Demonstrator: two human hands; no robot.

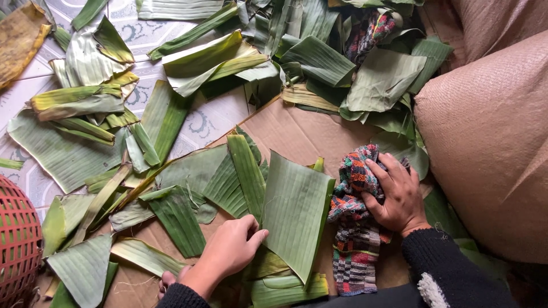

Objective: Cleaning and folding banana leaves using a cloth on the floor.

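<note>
At the far left edge sat a red plastic basket point(17, 239) with an open lattice wall, partly out of view. Beside it, cut banana leaf pieces point(85, 108) lay scattered over the patterned tile floor point(211, 122), some flat, some folded or curled, with a yellowed one in the top left corner. Further right a sheet of brown cardboard point(297, 134) covered the floor, with more leaf strips overlapping on it.

The left hand point(231, 251) rested on the cardboard with its fingers spread and lying flat; its fingertips pressed the lower left edge of a large green banana leaf point(294, 211), which lay spread out between the two hands. That hand's grip was loose, closed around nothing.

Just right of the leaf, the right hand point(397, 197), in a dark knitted sleeve, had its grip clamped on a bunched multicoloured woven cloth point(354, 228), which touched the leaf's right edge and trailed down toward the person. Another patterned cloth point(368, 31) lay among heaped leaves at the top. A large tan woven sack point(491, 148) filled the right side.
</note>
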